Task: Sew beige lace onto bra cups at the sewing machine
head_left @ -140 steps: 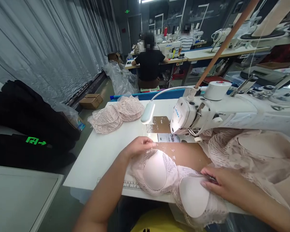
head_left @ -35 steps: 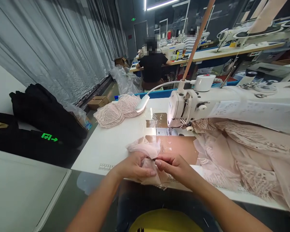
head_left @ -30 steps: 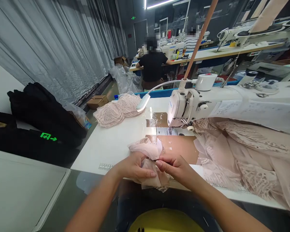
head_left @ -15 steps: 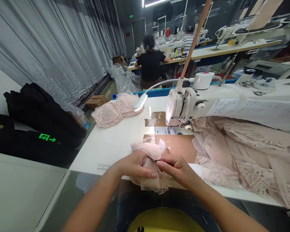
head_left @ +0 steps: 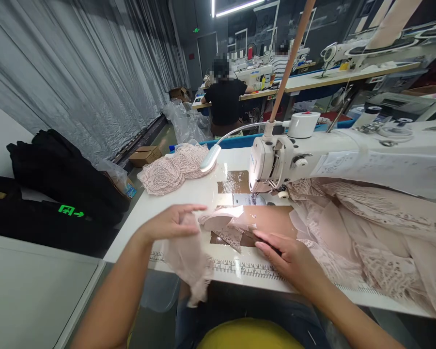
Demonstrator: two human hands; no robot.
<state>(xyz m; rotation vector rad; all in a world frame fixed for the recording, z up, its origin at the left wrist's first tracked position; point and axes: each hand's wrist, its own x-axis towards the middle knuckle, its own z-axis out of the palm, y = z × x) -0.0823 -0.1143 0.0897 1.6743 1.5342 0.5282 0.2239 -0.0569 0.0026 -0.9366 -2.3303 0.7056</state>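
Note:
My left hand (head_left: 172,223), over the left of the table, is closed on a pale pink lace-edged sheer fabric piece (head_left: 187,259). That piece hangs down past the table's front edge, a little blurred. A second pink lace piece with a smooth cup-like part (head_left: 218,223) lies on the table between my hands, in front of the sewing machine (head_left: 267,165). My right hand (head_left: 288,254) rests low over the table just right of it, fingers closed around a slender dark tool (head_left: 275,249). Most of this tool is hidden in the hand, so its kind is unclear.
Stacked pink lace cups (head_left: 170,169) sit at the table's back left, by a white gooseneck lamp (head_left: 210,157). A large heap of pink lace fabric (head_left: 363,228) covers the right side. A printed ruler (head_left: 250,267) runs along the front edge. Beyond, a person (head_left: 225,99) sits at another table.
My hands have come apart. The left has moved left with one fabric piece, while the cup-like lace piece now lies on the table. The right hand has shifted slightly right.

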